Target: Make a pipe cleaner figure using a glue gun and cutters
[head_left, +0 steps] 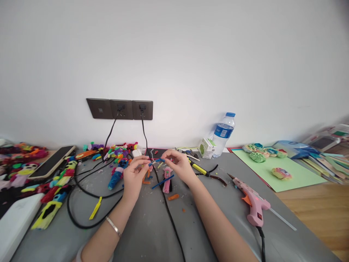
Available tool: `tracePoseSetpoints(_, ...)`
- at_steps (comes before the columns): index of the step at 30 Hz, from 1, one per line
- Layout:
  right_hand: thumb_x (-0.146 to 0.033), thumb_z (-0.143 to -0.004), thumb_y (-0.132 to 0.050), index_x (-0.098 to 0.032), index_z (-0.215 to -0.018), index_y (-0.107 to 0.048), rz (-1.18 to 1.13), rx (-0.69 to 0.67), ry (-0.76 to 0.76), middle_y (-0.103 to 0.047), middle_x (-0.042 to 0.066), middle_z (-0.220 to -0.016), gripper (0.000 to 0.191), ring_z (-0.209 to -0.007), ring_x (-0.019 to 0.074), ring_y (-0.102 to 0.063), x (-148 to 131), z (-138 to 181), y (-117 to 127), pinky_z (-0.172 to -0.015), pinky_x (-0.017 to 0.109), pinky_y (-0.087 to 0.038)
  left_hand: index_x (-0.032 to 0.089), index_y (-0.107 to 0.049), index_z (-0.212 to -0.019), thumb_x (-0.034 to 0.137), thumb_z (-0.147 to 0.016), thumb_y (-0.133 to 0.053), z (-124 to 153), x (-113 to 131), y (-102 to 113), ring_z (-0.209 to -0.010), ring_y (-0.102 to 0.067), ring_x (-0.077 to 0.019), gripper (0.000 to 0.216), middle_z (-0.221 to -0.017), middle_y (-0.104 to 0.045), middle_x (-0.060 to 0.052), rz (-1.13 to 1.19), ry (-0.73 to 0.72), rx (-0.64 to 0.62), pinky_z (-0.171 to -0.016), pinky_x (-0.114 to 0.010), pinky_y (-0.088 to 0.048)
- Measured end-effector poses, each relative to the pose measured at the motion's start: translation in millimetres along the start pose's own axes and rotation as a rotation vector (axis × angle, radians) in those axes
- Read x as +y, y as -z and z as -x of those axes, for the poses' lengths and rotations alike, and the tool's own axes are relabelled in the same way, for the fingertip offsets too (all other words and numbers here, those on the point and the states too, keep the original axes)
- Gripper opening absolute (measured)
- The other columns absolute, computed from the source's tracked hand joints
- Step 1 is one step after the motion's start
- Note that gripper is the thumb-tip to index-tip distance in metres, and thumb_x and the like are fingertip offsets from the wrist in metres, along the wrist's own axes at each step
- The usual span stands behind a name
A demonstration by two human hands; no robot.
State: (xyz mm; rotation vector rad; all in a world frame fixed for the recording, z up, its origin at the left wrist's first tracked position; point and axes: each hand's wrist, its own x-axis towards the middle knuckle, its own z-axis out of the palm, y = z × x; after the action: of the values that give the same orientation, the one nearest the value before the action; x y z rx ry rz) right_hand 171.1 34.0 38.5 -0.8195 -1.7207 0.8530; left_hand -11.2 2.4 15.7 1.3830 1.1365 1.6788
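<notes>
Both hands meet above the middle of the grey table. A short blue pipe cleaner (157, 160) is pinched between them. My left hand (133, 176), with a silver bracelet on its wrist, grips one end between thumb and fingertips. The other end is held in the closed fingertips of my right hand (178, 165). Just below lie a pink fuzzy figure (166, 182) and a straight blue pipe cleaner (160, 182) that crosses it. An orange fuzzy piece (173, 197) rests nearer to me.
A pink glue gun (255, 205) lies at the right, its cord running to the front edge. Black cables (170, 218) cross the table. Pliers (200, 169), a water bottle (223, 134) and a small box (206, 148) are near the wall. Several fuzzy figures (49, 209) crowd the left.
</notes>
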Motion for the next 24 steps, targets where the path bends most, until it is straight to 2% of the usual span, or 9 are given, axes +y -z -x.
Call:
tracePoseSetpoints(3, -0.025, -0.086, -0.058, -0.020, -0.084, -0.066, 0.006, -0.004, 0.006, -0.067, 0.005, -0.086, 0.009, -0.080, 0.0173, -0.061, -0.2, 0.2, -0.1, -0.066, 0.028, -0.047, 0.019, -0.065, -0.069, 0.028, -0.075, -0.069, -0.3, -0.5, -0.8, -0.092, -0.064, -0.0218, 0.012, -0.095, -0.065, -0.008, 0.038, 0.043, 0.021, -0.065, -0.027, -0.053)
tracePoseSetpoints(8, -0.024, -0.086, -0.058, -0.020, -0.085, -0.066, 0.003, -0.020, -0.004, -0.066, 0.004, -0.088, 0.009, -0.080, 0.0165, -0.060, 0.9, 0.6, 0.0, -0.065, 0.027, -0.047, 0.018, -0.051, -0.060, 0.030, -0.073, -0.071, 0.1, 2.5, -3.5, -0.072, -0.064, -0.0161, 0.026, -0.085, -0.064, -0.004, 0.086, 0.112, 0.067, -0.060, -0.025, -0.052)
tracePoseSetpoints(10, -0.023, -0.086, -0.058, -0.020, -0.085, -0.066, 0.002, -0.022, -0.002, -0.066, 0.004, -0.088, 0.009, -0.079, 0.0162, -0.060, 1.2, 0.6, -0.1, -0.065, 0.026, -0.046, 0.018, -0.054, -0.060, 0.032, -0.073, -0.071, 0.4, 2.1, -3.5, -0.070, -0.063, -0.0152, 0.025, -0.086, -0.064, -0.004, 0.087, 0.118, 0.072, -0.058, -0.024, -0.051)
tracePoseSetpoints(13, -0.024, -0.086, -0.058, -0.020, -0.085, -0.066, 0.004, -0.014, -0.001, -0.067, 0.005, -0.087, 0.009, -0.080, 0.0165, -0.060, 0.8, 0.5, -0.4, -0.065, 0.027, -0.046, 0.017, -0.066, -0.071, 0.035, -0.074, -0.071, 0.2, -0.3, -2.0, -0.069, -0.064, -0.0155, 0.019, -0.089, -0.069, -0.006, 0.081, 0.134, 0.050, -0.055, -0.023, -0.050)
tracePoseSetpoints(17, -0.024, -0.085, -0.059, -0.020, -0.084, -0.066, -0.015, 0.007, -0.004, -0.067, 0.005, -0.087, 0.008, -0.079, 0.0169, -0.061, 0.9, 0.3, -0.4, -0.067, 0.028, -0.047, 0.017, -0.075, -0.086, 0.039, -0.078, -0.069, -0.5, -2.2, -0.6, -0.068, -0.065, -0.0165, 0.024, -0.089, -0.074, -0.008, 0.086, 0.176, 0.038, -0.055, -0.024, -0.050)
tracePoseSetpoints(19, -0.024, -0.084, -0.059, -0.020, -0.084, -0.066, -0.020, 0.019, 0.007, -0.067, 0.005, -0.087, 0.008, -0.079, 0.0172, -0.061, 1.5, 0.0, -0.2, -0.068, 0.029, -0.047, 0.017, -0.076, -0.090, 0.039, -0.079, -0.068, -0.5, -1.4, -1.3, -0.073, -0.066, -0.0182, 0.026, -0.097, -0.075, -0.011, 0.088, 0.188, 0.034, -0.057, -0.026, -0.052)
tracePoseSetpoints(22, -0.027, -0.085, -0.060, -0.020, -0.084, -0.066, -0.020, 0.031, 0.016, -0.067, 0.005, -0.086, 0.009, -0.079, 0.0178, -0.061, 2.3, -0.5, 0.2, -0.068, 0.030, -0.047, 0.017, -0.076, -0.090, 0.037, -0.078, -0.067, -0.4, 0.2, -3.2, -0.084, -0.067, -0.0216, 0.025, -0.110, -0.073, -0.013, 0.095, 0.179, -0.008, -0.061, -0.029, -0.054)
tracePoseSetpoints(24, -0.027, -0.085, -0.060, -0.020, -0.084, -0.066, -0.022, 0.033, 0.018, -0.067, 0.005, -0.086, 0.009, -0.079, 0.0179, -0.061, 2.5, -0.6, 0.4, -0.069, 0.030, -0.047, 0.017, -0.074, -0.082, 0.035, -0.076, -0.069, -0.5, 0.9, -4.3, -0.090, -0.067, -0.0229, 0.020, -0.110, -0.071, -0.013, 0.099, 0.163, -0.026, -0.064, -0.030, -0.055)
